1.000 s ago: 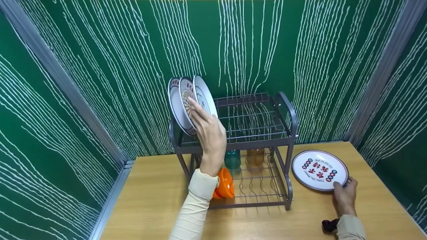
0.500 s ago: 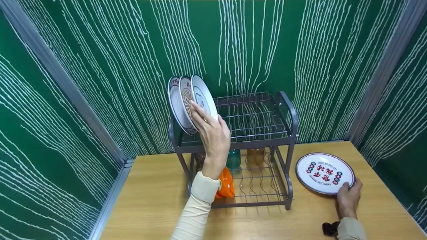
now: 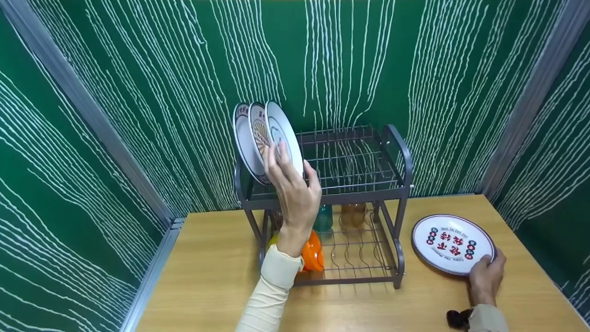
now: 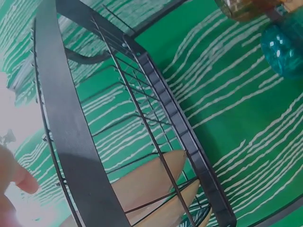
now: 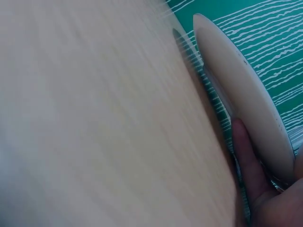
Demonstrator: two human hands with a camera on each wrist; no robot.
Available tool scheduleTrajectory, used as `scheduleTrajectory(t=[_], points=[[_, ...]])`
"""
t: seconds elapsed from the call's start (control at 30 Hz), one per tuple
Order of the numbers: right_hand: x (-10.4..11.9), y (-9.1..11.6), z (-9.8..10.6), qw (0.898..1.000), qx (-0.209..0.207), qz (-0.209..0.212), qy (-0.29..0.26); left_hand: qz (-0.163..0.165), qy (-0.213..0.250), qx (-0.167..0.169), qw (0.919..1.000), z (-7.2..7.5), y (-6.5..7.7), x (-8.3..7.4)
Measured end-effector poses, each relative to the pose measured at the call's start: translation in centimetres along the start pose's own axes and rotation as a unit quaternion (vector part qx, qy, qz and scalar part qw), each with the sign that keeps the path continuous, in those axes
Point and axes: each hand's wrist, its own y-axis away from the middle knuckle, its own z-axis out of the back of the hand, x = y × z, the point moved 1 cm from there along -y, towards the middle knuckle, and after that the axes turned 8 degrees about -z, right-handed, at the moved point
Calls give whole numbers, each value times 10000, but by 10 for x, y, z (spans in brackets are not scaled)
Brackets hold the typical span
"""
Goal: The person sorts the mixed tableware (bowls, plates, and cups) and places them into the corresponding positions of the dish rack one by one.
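Observation:
Three white plates stand on edge at the left of the upper rack tier: a left plate (image 3: 243, 138), a middle plate (image 3: 259, 117) with a sunburst print, and a right plate (image 3: 282, 127). In front of the right plate is my left hand (image 3: 295, 196), its fingers extended and its thumb apart from the rim; whether the fingertips touch it I cannot tell. A flat plate with red characters (image 3: 449, 237) is held at its near right rim by my right hand (image 3: 486, 276), thumb on top. The right wrist view shows a finger (image 5: 248, 156) under this plate, just above the table.
The two-tier dark metal rack (image 3: 359, 199) stands mid-table. Its lower tier holds an orange bowl (image 3: 313, 251), a teal glass (image 3: 323, 219) and an amber glass (image 3: 353, 215). Green white-streaked walls (image 3: 345, 60) enclose the wooden table (image 3: 207, 258).
My left hand has slid down and right along the right plate, its thumb coming away from the rim. My right hand has shifted the flat plate slightly right and nearer.

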Motion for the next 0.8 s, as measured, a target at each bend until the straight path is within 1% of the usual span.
scheduleTrajectory(t=[0.1, 0.3, 0.43, 0.6, 0.67, 0.8], points=[[0, 1, 3, 9998, -108, -105, -98, -114, 216, -104, 9996, 5, 5, -3], [4, 7, 13, 9993, -212, -44, -305, -45, 340, -88, 9994, 16, 18, -7], [8, 13, 20, 9992, -188, -52, -350, -42, 361, -54, 9993, 23, 30, -8], [13, 22, 27, 9994, -177, -106, -281, 49, 386, 96, 9992, 31, 47, -11], [14, 27, 29, 9991, -149, -186, -345, 48, 435, 125, 9990, 34, 52, -14], [17, 39, 34, 9978, -98, -295, -587, -62, 590, 102, 9982, 40, 62, -19]])
